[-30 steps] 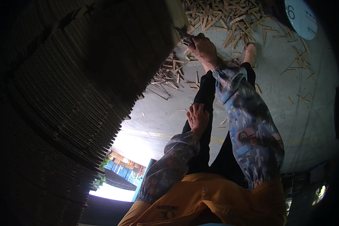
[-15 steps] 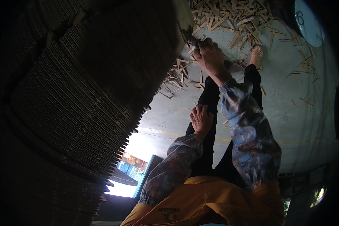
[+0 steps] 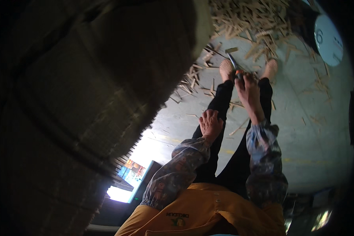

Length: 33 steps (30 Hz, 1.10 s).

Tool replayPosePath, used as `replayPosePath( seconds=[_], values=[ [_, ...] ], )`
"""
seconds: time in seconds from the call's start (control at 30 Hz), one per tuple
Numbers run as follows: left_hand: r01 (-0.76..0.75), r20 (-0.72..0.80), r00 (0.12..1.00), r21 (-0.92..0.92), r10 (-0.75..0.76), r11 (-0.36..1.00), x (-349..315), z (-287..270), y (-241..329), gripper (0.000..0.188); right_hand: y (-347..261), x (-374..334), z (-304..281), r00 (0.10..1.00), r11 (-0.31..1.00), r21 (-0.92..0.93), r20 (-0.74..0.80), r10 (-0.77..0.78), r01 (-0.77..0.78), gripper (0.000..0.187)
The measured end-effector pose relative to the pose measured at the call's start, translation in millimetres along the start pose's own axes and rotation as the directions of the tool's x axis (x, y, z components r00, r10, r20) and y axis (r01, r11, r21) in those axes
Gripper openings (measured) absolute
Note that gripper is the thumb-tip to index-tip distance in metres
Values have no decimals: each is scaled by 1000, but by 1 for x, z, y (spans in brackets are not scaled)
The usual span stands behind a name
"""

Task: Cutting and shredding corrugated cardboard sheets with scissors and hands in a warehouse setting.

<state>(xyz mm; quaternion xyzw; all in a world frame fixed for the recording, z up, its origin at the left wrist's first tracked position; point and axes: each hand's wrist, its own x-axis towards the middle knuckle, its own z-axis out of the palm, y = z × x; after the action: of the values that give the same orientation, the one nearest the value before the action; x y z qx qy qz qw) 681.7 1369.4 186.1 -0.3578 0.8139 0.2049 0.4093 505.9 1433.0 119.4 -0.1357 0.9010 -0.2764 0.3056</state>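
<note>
My right hand (image 3: 247, 92) is closed around the dark and orange handle of a hammer (image 3: 233, 61) with a bright metal shaft. A short tan bar shape crosses the far end of the shaft; whether it is the head or a cardboard strip I cannot tell. The hammer is above the floor between my feet, apart from the tall stack of corrugated cardboard sheets (image 3: 118, 114) on the left. My left hand (image 3: 211, 122) lies with its fingers stretched out on my left leg, holding nothing. The stack is dark and blurred, with a jagged edge towards me.
Many thin cardboard strips (image 3: 251, 17) are heaped on the floor ahead, and loose ones lie near my feet and beside the stack. A round pale blue sign or disc (image 3: 328, 40) stands at the far right. Bright light falls in at the lower left, past a dark panel.
My right hand has drawn back from the far corner of the stack, towards me and rightward, bringing the hammer into view. My left hand has stayed on my leg. The view has shifted slightly.
</note>
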Motion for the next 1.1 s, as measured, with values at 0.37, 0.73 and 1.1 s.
replayPosePath(
  seconds=[0.37,0.73,1.1],
  values=[
    [-10,-12,1000,-133,9,991,-27,-8,-5,34,-171,-89,-147,894,683,621,-66,-442,384,16],
    [-60,-16,998,-387,59,920,-43,-20,-11,32,-210,-101,-165,865,719,541,-34,-501,437,24],
    [-29,55,992,-763,109,646,-46,-20,-23,31,-197,-113,-172,877,726,517,-115,-466,454,24]
  ],
)
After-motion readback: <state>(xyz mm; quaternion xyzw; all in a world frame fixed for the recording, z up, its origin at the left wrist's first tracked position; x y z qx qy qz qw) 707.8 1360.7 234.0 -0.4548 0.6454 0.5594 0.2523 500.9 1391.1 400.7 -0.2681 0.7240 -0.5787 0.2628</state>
